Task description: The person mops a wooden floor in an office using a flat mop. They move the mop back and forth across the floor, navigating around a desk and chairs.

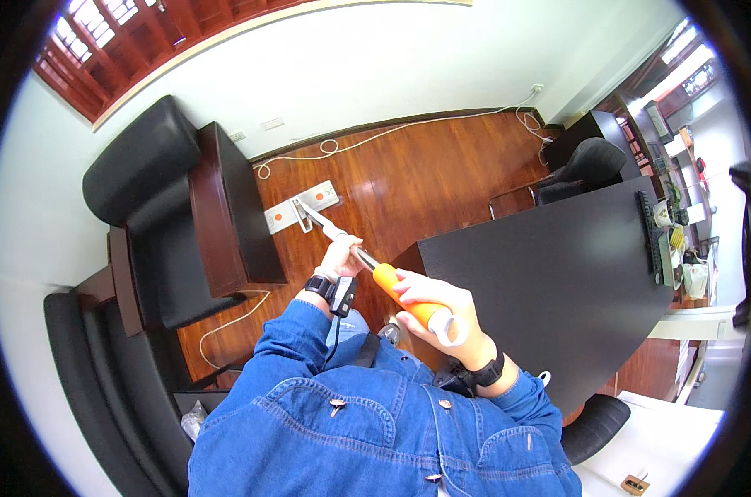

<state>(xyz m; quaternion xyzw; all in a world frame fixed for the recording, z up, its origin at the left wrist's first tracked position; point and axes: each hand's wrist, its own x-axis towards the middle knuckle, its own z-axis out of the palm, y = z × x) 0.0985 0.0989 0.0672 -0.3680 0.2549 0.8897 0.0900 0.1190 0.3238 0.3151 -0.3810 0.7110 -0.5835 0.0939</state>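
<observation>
Both hands hold the pole of a flat floor mop. My right hand (440, 304) is wrapped around the orange grip (386, 278) near the pole's top end, which has a white hanging loop (448, 329). Lower on the pole, my left hand (343, 255) grips where the metal tube meets a white section. The flat rectangular mop head (318, 197), light grey with orange dots, lies on the wooden floor beside the armchair's side panel. A black strap with a small device is on each wrist.
A black armchair (229, 205) with dark wood sides stands left, a black sofa (95, 385) below it. A large dark desk (555, 273) is at right. A white cable (375, 138) runs along the wall; another cable (217, 329) lies by the armchair. An office chair (583, 168) stands behind the desk.
</observation>
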